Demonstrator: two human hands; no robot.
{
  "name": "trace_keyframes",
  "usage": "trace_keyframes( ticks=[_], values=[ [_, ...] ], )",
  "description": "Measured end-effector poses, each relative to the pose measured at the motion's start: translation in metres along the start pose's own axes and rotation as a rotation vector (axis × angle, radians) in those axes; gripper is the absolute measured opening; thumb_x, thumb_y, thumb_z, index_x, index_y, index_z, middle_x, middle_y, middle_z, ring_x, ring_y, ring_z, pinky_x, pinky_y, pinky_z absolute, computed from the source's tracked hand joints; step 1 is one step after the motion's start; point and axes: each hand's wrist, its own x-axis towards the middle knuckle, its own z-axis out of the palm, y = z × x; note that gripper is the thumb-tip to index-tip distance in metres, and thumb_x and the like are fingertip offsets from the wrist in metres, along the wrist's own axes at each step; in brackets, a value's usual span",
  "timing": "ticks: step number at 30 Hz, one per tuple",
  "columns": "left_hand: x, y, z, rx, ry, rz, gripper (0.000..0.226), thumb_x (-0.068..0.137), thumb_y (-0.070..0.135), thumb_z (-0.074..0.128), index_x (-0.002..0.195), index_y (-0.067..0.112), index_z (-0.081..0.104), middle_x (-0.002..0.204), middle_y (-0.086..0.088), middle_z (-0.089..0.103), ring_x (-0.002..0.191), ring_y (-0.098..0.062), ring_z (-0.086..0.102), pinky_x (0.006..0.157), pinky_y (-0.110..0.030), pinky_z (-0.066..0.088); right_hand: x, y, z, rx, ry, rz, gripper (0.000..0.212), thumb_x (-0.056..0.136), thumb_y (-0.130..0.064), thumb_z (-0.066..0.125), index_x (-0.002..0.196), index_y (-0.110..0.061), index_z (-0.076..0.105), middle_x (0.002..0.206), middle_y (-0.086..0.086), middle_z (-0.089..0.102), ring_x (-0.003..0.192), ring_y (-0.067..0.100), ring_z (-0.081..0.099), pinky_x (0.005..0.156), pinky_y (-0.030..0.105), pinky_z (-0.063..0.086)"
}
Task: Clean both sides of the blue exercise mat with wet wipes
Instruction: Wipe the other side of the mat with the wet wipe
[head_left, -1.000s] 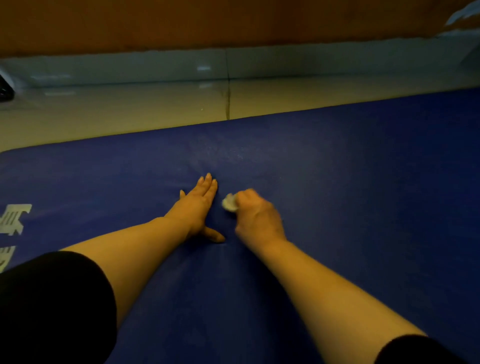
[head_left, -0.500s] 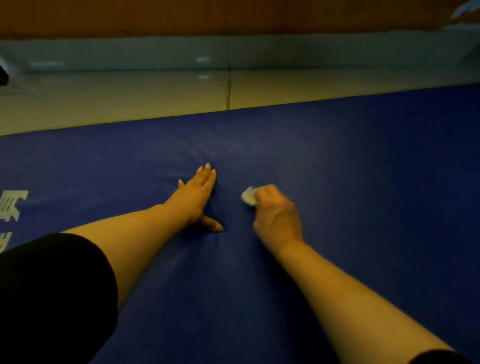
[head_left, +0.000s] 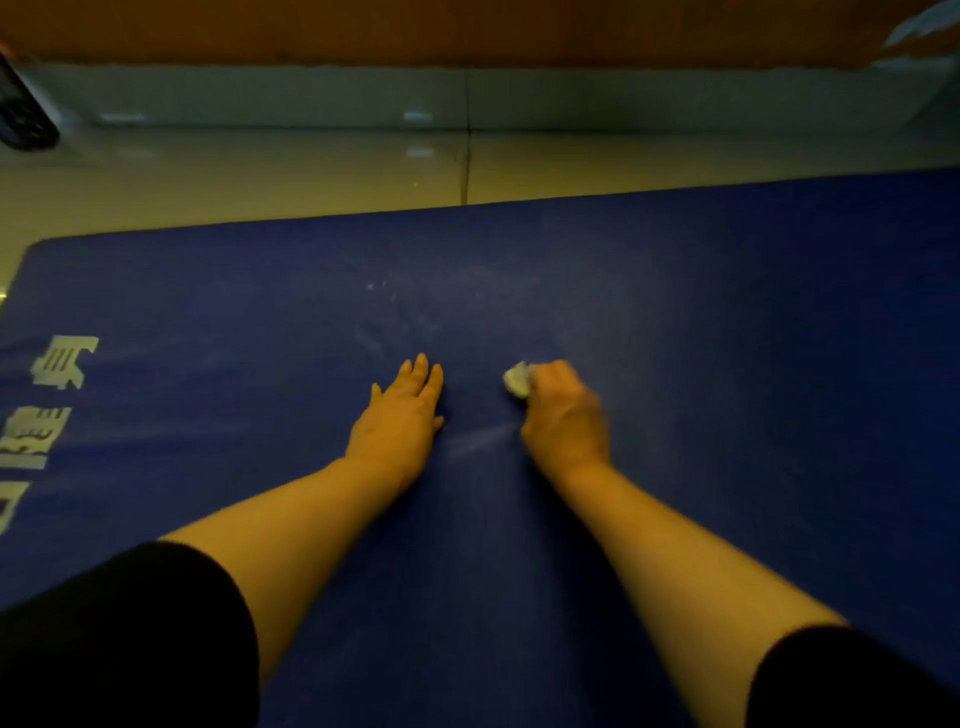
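My right fingers (head_left: 553, 375) are curled round a balled-up wet wipe (head_left: 517, 379), pinching it against the blue exercise mat (head_left: 727, 364); only a pale lump of it shows past my knuckles, on the side toward my other hand. My right hand (head_left: 566, 415) is smeared with motion blur, so I cannot tell exactly how each finger lies. My left hand (head_left: 400, 421) lies flat on the mat just beside it, fingers straight and close together, pointing away from me, palm pressing the mat down.

The mat is under both hands and runs out from my fingers on every side. Its long axis lies across me, left to right: past my left fingers it ends in a rounded corner with pale printed characters (head_left: 57, 364), while to the right of my right fingers it carries on out of view. Beyond my fingertips the far edge meets the tiled floor (head_left: 311, 176).

Faint pale streaks (head_left: 483, 439) lie between my 2 hands, and specks sit just ahead of my fingers. I judge that the wide stretch to the right is the part left to wipe, and my right hand, which holds the wipe, is the nearer 1 to it. Only 1 side faces up; the underside, I judge, is not yet done.
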Motion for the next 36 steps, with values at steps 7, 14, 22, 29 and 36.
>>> trace_keyframes(
  ticks=[7, 14, 22, 29, 36],
  values=[
    [-0.052, 0.031, 0.027, -0.066, -0.078, 0.008, 0.067, 0.103, 0.025, 0.04, 0.155, 0.015, -0.001, 0.162, -0.004, -0.009, 0.149, -0.022, -0.002, 0.118, -0.046, 0.01, -0.034, -0.041, 0.006, 0.059, -0.131, 0.059, 0.009, 0.08, 0.003, 0.061, 0.089, 0.001, 0.061, 0.09, 0.023, 0.058, 0.072, 0.042, 0.059, 0.057, 0.041, 0.045],
    [-0.095, 0.041, 0.031, -0.031, -0.247, 0.005, 0.071, 0.103, 0.036, 0.04, 0.154, 0.016, -0.005, 0.161, -0.003, -0.014, 0.149, -0.019, -0.005, 0.12, -0.046, 0.01, -0.038, -0.014, -0.021, -0.07, -0.322, 0.131, 0.02, 0.093, -0.01, 0.047, 0.111, -0.006, 0.055, 0.117, 0.016, 0.05, 0.099, 0.038, 0.054, 0.075, 0.041, 0.04],
    [-0.106, 0.045, 0.039, -0.039, -0.319, 0.015, 0.083, 0.099, 0.041, 0.047, 0.153, 0.017, -0.011, 0.16, -0.004, -0.019, 0.149, -0.022, -0.009, 0.119, -0.05, 0.007, -0.093, -0.049, -0.014, 0.089, -0.427, 0.077, 0.027, 0.088, -0.009, 0.052, 0.115, -0.01, 0.056, 0.118, 0.014, 0.05, 0.098, 0.035, 0.055, 0.079, 0.041, 0.047],
    [-0.111, 0.052, 0.037, 0.005, -0.32, -0.027, 0.082, 0.099, 0.045, 0.045, 0.154, 0.013, -0.007, 0.16, -0.004, -0.018, 0.149, -0.022, -0.007, 0.12, -0.048, 0.01, -0.084, -0.011, -0.043, -0.074, -0.304, 0.267, 0.022, 0.093, -0.007, 0.045, 0.113, -0.007, 0.053, 0.117, 0.015, 0.048, 0.099, 0.035, 0.054, 0.077, 0.039, 0.042],
    [-0.13, 0.053, 0.05, -0.056, -0.275, -0.001, 0.076, 0.101, 0.033, 0.045, 0.154, 0.016, -0.007, 0.161, -0.003, -0.014, 0.149, -0.023, -0.006, 0.119, -0.049, 0.009, -0.118, -0.062, -0.027, 0.03, -0.392, 0.148, 0.022, 0.096, -0.013, 0.044, 0.115, -0.007, 0.053, 0.117, 0.014, 0.05, 0.101, 0.032, 0.054, 0.08, 0.037, 0.042]
  ],
)
